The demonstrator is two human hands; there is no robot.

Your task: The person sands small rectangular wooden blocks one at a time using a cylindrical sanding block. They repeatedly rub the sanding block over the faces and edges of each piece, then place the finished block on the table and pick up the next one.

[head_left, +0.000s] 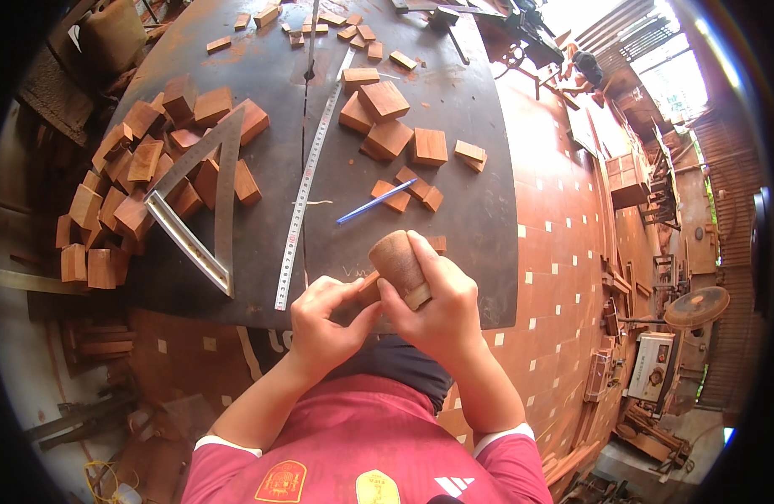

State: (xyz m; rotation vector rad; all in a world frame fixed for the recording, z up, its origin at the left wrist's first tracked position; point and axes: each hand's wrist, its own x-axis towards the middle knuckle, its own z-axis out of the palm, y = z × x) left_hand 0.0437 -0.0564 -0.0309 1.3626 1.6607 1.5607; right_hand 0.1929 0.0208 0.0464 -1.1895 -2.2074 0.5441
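Note:
In front of my body, close to the near edge of the dark table (261, 307), both hands work together. My right hand (444, 304) is closed around a rounded brown block with a grainy face, which looks like a sanding block (395, 257). A small wooden block (368, 291) is pinched in my left hand (324, 317), its end against or right beside the sanding block; the fingers partly hide it. Just beyond, a blue pen (376, 202) lies across small wood pieces. A metal tape strip (307, 176) stretches lengthwise along the table.
Many wooden blocks (143, 164) are heaped at the left, with a metal triangle square (227, 193) leaning over them. More blocks (387, 139) lie right of the tape, and offcuts (315, 29) at the far end. Tiled floor (547, 252) runs along the right; a round-headed fan (696, 307) stands there.

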